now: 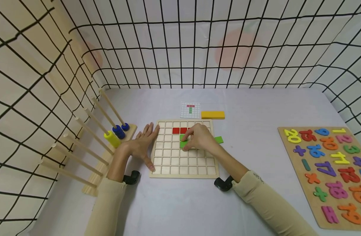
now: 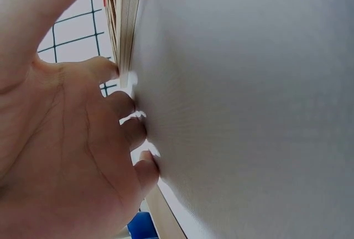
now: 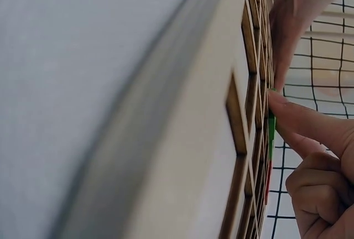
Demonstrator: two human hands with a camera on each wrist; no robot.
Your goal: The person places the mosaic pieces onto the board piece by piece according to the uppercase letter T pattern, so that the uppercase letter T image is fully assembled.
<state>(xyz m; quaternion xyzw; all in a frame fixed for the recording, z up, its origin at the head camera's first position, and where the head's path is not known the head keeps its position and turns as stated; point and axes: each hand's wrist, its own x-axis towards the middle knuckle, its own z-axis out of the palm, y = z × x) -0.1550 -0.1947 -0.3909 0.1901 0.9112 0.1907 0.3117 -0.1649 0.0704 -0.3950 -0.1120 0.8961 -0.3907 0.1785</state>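
A wooden grid board (image 1: 168, 160) lies in the middle of the table. My left hand (image 1: 142, 146) is spread along its left edge, fingertips near the top corner and thumb on the lower left side. Over the grid, my right hand (image 1: 199, 137) has its thumb and index finger at opposite sides of a green square tile (image 1: 183, 144), pinching it at the board's surface. Another green tile (image 1: 182, 137) shows just above, partly under the index finger. Red tiles (image 1: 176, 130) sit in a row higher up. The right wrist view shows the thumb touching a green tile (image 3: 271, 134).
A pattern card (image 1: 190, 110) and a yellow block (image 1: 213, 115) lie behind the board. One loose green tile (image 1: 219, 140) is at its right. A peg abacus (image 1: 95, 183) stands left, a number puzzle board (image 1: 314, 209) right. Black wire mesh (image 1: 195, 49) surrounds the table.
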